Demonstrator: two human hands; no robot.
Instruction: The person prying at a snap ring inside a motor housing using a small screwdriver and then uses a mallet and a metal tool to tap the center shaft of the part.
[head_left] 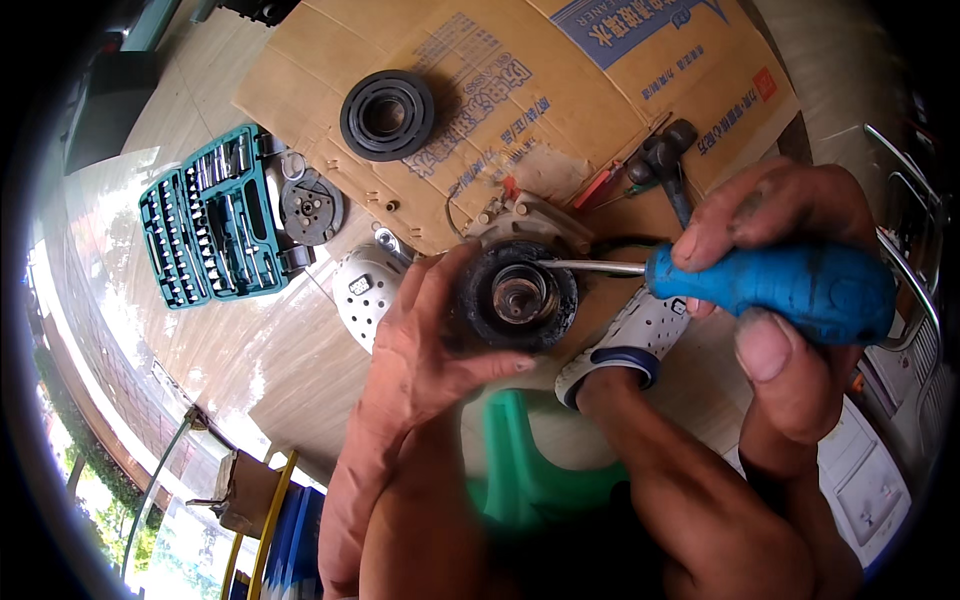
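Observation:
My left hand (pixel 412 340) is wrapped round the side of a compressor (pixel 518 300), its thumb along the near edge. The compressor's round black front faces up, with a rusty hub in the middle of a dark ring. Behind it shows the grey metal housing (pixel 535 222). My right hand (pixel 785 205) grips the blue handle of a screwdriver (pixel 820 290). The screwdriver's thin shaft points left, and its tip rests at the upper right part of the black ring. Whether the tip is wedged in a gap cannot be made out.
Flattened cardboard (pixel 480 130) lies under the work, with a black pulley (pixel 388 115) on it. A hammer (pixel 662 160) lies at right. Farther left are a clutch plate (pixel 311 207) and a green socket set (pixel 215 215). My white clogs (pixel 365 290) flank the compressor; a green stool (pixel 515 440) is near.

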